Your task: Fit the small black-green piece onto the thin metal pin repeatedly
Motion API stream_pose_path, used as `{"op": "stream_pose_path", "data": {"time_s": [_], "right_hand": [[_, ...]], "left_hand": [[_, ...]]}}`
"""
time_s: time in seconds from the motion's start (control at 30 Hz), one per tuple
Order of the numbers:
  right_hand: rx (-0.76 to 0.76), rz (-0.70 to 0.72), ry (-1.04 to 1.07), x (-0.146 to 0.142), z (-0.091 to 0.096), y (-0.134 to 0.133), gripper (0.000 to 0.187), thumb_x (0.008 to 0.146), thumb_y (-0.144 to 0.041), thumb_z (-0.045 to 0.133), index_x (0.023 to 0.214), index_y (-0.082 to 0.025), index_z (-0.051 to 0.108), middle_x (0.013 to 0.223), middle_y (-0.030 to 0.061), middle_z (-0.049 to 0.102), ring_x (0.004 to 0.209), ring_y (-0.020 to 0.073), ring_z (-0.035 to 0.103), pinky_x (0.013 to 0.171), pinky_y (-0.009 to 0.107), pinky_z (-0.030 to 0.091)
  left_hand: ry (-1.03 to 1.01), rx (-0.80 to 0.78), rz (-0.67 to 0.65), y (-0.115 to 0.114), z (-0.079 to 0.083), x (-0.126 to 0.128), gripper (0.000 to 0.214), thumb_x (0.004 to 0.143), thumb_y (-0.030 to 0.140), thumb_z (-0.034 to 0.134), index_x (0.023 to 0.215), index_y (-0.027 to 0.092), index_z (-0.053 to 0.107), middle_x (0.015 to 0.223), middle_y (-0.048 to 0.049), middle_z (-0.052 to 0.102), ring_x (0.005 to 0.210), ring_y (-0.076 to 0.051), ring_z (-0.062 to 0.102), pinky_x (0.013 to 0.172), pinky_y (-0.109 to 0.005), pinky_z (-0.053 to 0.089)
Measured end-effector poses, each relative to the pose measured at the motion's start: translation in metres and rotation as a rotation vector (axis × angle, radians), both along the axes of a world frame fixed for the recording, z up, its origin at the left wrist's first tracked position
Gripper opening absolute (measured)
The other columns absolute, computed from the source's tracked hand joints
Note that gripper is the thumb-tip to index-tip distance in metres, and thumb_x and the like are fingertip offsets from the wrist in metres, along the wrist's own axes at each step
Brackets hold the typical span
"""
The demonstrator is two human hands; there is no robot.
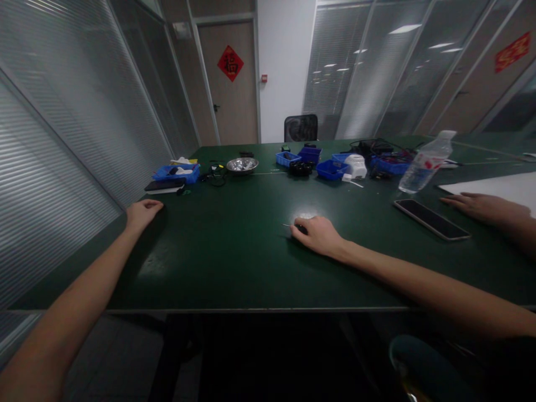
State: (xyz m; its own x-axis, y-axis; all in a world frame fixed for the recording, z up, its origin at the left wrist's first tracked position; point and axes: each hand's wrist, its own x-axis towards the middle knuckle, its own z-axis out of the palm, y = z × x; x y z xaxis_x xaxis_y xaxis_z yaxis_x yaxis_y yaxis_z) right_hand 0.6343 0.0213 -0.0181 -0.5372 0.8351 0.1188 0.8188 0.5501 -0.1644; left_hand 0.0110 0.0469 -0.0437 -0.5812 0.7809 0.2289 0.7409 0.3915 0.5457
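Two hands were out over the green table (209, 257), set wide apart. I read the clock from the right hand (319, 235), with twelve at the far edge. That hand was curled closed around a small dark tool (301, 228), whose thin, pale shaft stuck out toward nine o'clock; the rest was hidden in the grip. The left hand (143, 214) was well away at about nine, near the table's side edge, its fingers half curled and bunched toward the thumb; whether it had anything pinched there, I could not tell.

Just beyond it, toward ten, lay a flat dark slab (163, 185), with a blue tray (190, 177) of odds and ends behind. A shiny metal bowl (243, 170) sat at eleven, a tangle of black cable (215, 177) just beside it. Blue bins (329, 173) stood at twelve, next to a rounded white object (357, 166), and past the table was a black chair (300, 128). A clear bottle (425, 162) was at two. At three lay a phone (431, 219), and beyond that another person's hand (481, 205), fingers stretched out, beside a white sheet (511, 187).
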Motion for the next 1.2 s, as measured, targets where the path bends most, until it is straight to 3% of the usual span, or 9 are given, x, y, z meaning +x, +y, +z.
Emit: {"op": "stream_pose_path", "data": {"time_s": [0.3,0.47,0.73,1.2], "right_hand": [[-0.003,0.002,0.025,-0.0001,0.0002,-0.0006,0.047,0.111,-0.052,0.042,0.102,-0.021,0.076,0.082,0.0053,0.076,0.07,0.0182,0.066,0.068,0.029,0.041],[0.005,-0.003,-0.001,-0.0009,0.0011,-0.0009,0.048,0.112,-0.053,0.041,0.103,-0.022,0.076,0.082,0.0059,0.076,0.071,0.0189,0.066,0.067,0.03,0.04],[0.018,-0.014,-0.007,-0.0016,0.0009,-0.0017,0.047,0.111,-0.052,0.042,0.102,-0.022,0.077,0.082,0.0062,0.076,0.072,0.0198,0.067,0.068,0.03,0.039],[-0.006,-0.008,-0.01,-0.0013,0.0035,-0.0018,0.048,0.112,-0.053,0.041,0.105,-0.021,0.077,0.084,0.0062,0.076,0.072,0.0187,0.066,0.068,0.03,0.041]], "left_hand": [[-0.007,-0.024,-0.035,-0.0016,0.0025,0.0003,0.044,0.092,0.052,0.075,0.118,0.018,0.083,0.113,-0.0103,0.08,0.1,-0.026,0.07,0.095,-0.033,0.051],[-0.011,-0.054,-0.058,-0.0027,0.0066,-0.0004,0.04,0.094,0.045,0.072,0.121,0.018,0.083,0.117,-0.0107,0.08,0.104,-0.028,0.071,0.096,-0.036,0.052],[0.017,-0.058,-0.09,-0.0047,0.0062,0.0005,0.044,0.091,0.047,0.075,0.123,0.018,0.082,0.114,-0.0109,0.081,0.101,-0.027,0.072,0.094,-0.034,0.053],[0.002,-0.055,-0.034,0.0001,0.0024,-0.0037,0.048,0.091,0.052,0.077,0.124,0.018,0.084,0.101,-0.009,0.08,0.089,-0.026,0.069,0.084,-0.034,0.051]]}}
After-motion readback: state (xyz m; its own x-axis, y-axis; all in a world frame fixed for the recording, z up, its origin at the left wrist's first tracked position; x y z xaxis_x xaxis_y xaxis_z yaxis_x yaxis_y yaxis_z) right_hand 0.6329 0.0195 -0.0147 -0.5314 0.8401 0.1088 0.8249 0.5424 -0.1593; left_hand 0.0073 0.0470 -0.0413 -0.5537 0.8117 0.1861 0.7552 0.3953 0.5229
